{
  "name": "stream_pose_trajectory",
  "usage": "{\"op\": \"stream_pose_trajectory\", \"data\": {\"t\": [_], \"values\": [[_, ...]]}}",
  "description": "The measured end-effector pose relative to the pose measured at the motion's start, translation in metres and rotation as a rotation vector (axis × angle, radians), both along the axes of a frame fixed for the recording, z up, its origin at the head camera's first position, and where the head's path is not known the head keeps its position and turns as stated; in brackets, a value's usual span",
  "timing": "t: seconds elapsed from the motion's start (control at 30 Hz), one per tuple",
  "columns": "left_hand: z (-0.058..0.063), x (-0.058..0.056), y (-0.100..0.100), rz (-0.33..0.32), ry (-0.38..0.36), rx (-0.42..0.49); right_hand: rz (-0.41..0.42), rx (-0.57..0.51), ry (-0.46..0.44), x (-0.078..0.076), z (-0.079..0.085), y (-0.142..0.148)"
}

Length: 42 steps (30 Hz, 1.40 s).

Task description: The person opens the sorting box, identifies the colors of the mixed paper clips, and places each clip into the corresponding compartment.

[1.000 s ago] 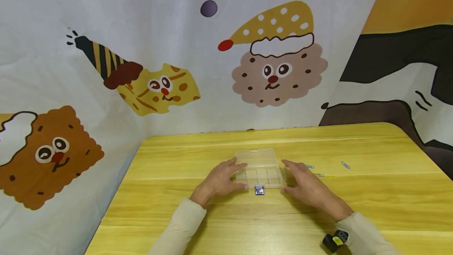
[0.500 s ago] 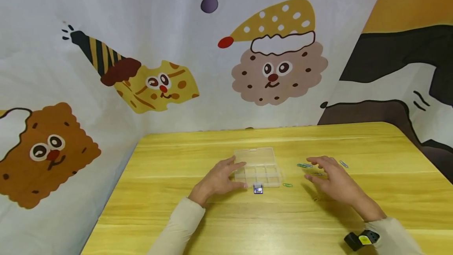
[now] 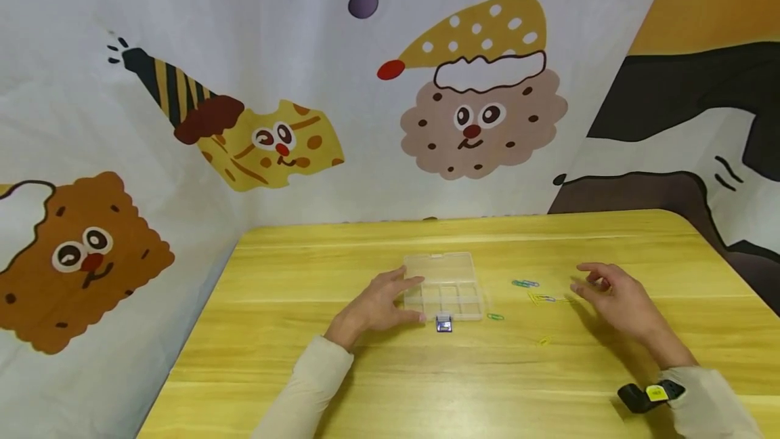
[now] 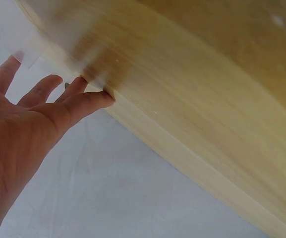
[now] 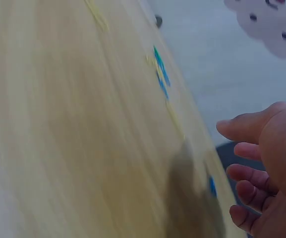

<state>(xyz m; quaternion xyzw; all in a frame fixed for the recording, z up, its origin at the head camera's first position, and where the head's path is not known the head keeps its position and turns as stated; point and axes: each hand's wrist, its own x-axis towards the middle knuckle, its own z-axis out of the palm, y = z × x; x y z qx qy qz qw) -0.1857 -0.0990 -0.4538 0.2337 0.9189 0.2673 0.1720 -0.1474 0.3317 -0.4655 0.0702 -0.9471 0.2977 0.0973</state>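
Wood-grain table (image 3: 390, 385), left hand (image 3: 376, 303) spread at open clear box (image 3: 449, 268) — right hand (image 3: 624, 300) loosely curled, near paperclips (image 3: 522, 284)

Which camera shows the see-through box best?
The head view: nearly all of the clear compartment box shows there, lid open. The left wrist view catches only a corner, by the left hand; the right wrist view shows none.
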Motion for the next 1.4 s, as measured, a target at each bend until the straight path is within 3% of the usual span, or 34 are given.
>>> {"op": "stream_pose_trajectory", "data": {"t": [0.3, 0.83, 1.4], "values": [[0.000, 0.000, -0.001, -0.011, 0.004, 0.010, -0.043, 0.020, -0.109, -0.009, -0.013, 0.026], [-0.001, 0.000, -0.001, -0.005, -0.016, -0.011, -0.035, 0.014, -0.294, -0.022, -0.013, 0.037], [0.002, -0.002, 0.001, -0.030, -0.016, -0.017, -0.069, -0.020, -0.328, -0.024, -0.009, 0.038]]}}
